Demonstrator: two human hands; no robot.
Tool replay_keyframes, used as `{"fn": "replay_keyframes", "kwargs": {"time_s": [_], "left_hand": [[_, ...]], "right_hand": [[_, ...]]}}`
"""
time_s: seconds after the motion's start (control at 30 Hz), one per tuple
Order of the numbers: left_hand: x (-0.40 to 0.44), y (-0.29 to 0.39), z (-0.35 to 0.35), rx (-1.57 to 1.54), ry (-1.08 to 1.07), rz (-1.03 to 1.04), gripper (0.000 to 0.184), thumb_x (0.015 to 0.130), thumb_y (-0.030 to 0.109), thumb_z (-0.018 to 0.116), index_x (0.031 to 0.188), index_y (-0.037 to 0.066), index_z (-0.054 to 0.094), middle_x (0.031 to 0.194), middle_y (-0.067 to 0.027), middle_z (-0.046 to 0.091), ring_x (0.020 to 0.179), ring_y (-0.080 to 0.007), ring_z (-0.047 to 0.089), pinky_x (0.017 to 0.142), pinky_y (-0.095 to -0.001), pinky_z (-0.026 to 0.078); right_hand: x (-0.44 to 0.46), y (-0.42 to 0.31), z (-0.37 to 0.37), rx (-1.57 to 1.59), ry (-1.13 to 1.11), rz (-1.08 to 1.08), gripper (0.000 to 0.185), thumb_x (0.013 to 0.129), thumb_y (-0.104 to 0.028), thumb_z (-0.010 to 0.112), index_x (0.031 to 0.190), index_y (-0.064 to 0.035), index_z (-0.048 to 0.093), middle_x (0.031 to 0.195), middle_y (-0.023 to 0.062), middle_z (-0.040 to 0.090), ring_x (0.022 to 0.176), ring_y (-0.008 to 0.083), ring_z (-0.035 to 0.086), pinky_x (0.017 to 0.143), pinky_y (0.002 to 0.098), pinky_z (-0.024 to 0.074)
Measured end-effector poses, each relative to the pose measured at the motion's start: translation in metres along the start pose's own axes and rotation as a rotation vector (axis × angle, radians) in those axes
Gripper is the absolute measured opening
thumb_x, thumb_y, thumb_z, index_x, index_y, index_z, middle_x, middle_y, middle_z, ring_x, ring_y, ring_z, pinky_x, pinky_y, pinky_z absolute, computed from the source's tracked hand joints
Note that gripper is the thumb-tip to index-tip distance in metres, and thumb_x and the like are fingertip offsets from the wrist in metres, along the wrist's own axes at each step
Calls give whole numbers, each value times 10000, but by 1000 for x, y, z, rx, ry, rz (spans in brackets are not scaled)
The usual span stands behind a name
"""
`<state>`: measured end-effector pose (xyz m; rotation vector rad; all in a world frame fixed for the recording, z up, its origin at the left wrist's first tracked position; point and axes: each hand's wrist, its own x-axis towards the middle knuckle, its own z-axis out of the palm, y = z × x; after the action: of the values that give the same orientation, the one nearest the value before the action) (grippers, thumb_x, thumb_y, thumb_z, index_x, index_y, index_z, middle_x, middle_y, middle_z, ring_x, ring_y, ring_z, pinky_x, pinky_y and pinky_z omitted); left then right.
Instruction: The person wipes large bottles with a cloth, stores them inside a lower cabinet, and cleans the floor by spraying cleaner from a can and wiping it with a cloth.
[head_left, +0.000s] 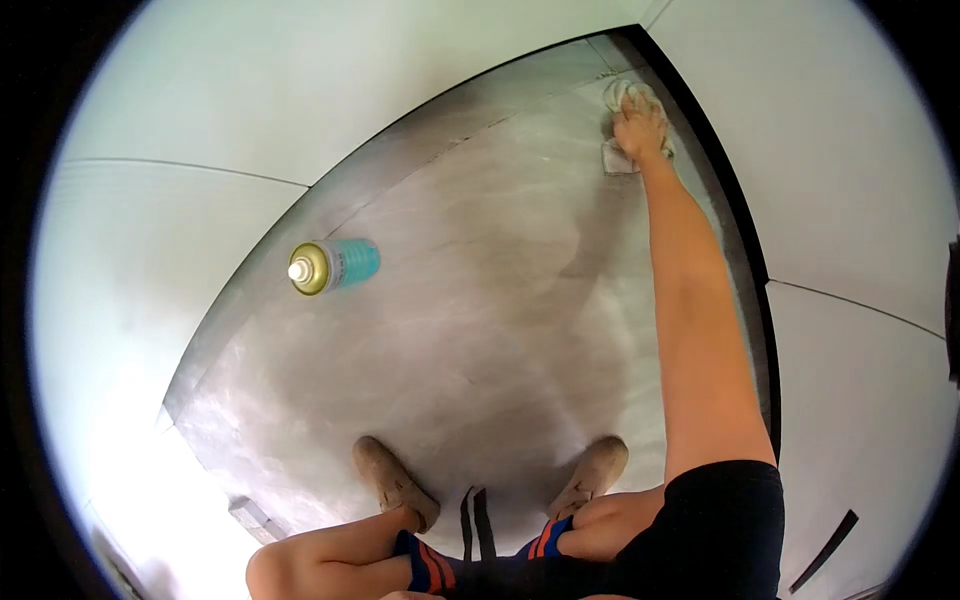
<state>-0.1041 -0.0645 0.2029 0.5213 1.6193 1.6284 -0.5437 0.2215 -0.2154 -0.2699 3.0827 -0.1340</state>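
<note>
My right hand (641,127) is at the end of my outstretched arm, near the far corner of the grey floor (450,330). It presses down on a crumpled whitish cloth (618,158), with folds showing around the fingers and below the palm. To the left stands a can (345,262) with a gold shoulder, a white nozzle and a blue lower body, apart from my hand. My left hand does not show clearly; a sliver of skin at the bottom edge cannot be identified.
Pale wall panels (230,100) meet the floor on both sides, and a black strip (712,140) runs along the right-hand wall base. My two brown shoes (392,480) are planted near the bottom. Black cords hang between my knees. A small light block (254,520) lies at lower left.
</note>
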Motion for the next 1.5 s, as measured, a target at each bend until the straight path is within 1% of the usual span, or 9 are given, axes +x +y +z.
{"fn": "replay_keyframes", "kwargs": {"time_s": [0.3, 0.4, 0.47, 0.6, 0.77, 0.97, 1.27, 1.37, 1.5], "left_hand": [[81, 74, -2, -106, 2003, -181, 107, 855, 72, 494, 768, 63, 555, 733, -79, 547, 759, -152, 579, 793, -289, 488], [40, 58, 14, 24, 1952, 84, 63, 762, 58, 597, 726, 67, 545, 720, -86, 553, 713, -182, 572, 725, -295, 478], [26, 59, 15, 188, 1892, -58, 158, 704, 33, 668, 681, 49, 513, 704, -97, 551, 673, -201, 569, 669, -287, 483], [-10, 59, 9, 247, 1690, -39, 322, 619, -82, 762, 676, 23, 463, 718, -114, 555, 679, -203, 568, 671, -263, 491], [-93, 2, -8, 10, 285, 394, 194, 671, 37, 692, 641, 4, 503, 657, -146, 554, 635, -260, 567, 597, -324, 460], [-105, -18, -44, 100, -318, 392, 247, 734, 179, 608, 599, -19, 551, 583, -184, 552, 583, -329, 567, 508, -397, 424], [-88, -10, -48, 0, -491, 414, 275, 723, 238, 629, 617, -3, 548, 605, -196, 565, 584, -364, 540, 546, -400, 438], [-91, 45, -30, 272, 1014, 266, 218, 746, 241, 617, 693, 37, 560, 715, -134, 607, 697, -280, 551, 672, -356, 452], [-78, 9, -33, 225, 54, 257, 83, 752, 169, 568, 731, 91, 581, 720, -69, 566, 730, -214, 552, 736, -330, 430]], "right_hand": [[-264, -127, -62, 445, -410, -979, 615, 841, -542, 532, 1291, -124, 524, 1449, 151, 343, 1387, 323, 206, 1132, 502, 65], [-267, -143, -91, 595, -933, -892, 558, 811, -498, 620, 1220, -119, 589, 1340, 161, 482, 1344, 336, 297, 1114, 497, 165], [-246, -168, -111, 697, -667, -494, 597, 769, -407, 707, 1263, -117, 539, 1251, 172, 547, 1285, 355, 370, 1061, 471, 287], [-220, -274, -130, 788, 100, -922, 930, 637, -317, 824, 1385, -120, 307, 1334, 199, 436, 1200, 366, 441, 972, 435, 398], [-215, -373, -72, 935, 410, -931, 985, 615, -292, 850, 1390, -87, 278, 1347, 258, 361, 1182, 423, 428, 988, 432, 381], [-205, -365, -134, 1591, -79, -466, 990, 665, -163, 815, 1429, -176, 186, 1238, 179, 464, 1110, 333, 518, 918, 473, 461], [-215, -253, -261, 1697, -368, -328, 1075, 594, -222, 843, 1426, -213, 164, 1144, 157, 517, 997, 361, 595, 845, 505, 516], [-195, -182, -224, 1206, -105, -101, 956, 601, -206, 845, 1378, -133, 292, 1094, 112, 559, 952, 257, 602, 828, 376, 505], [-159, -62, -164, 560, 102, 64, 845, 590, -209, 806, 1324, -190, 387, 1057, 151, 580, 957, 299, 596, 817, 387, 497]]}}
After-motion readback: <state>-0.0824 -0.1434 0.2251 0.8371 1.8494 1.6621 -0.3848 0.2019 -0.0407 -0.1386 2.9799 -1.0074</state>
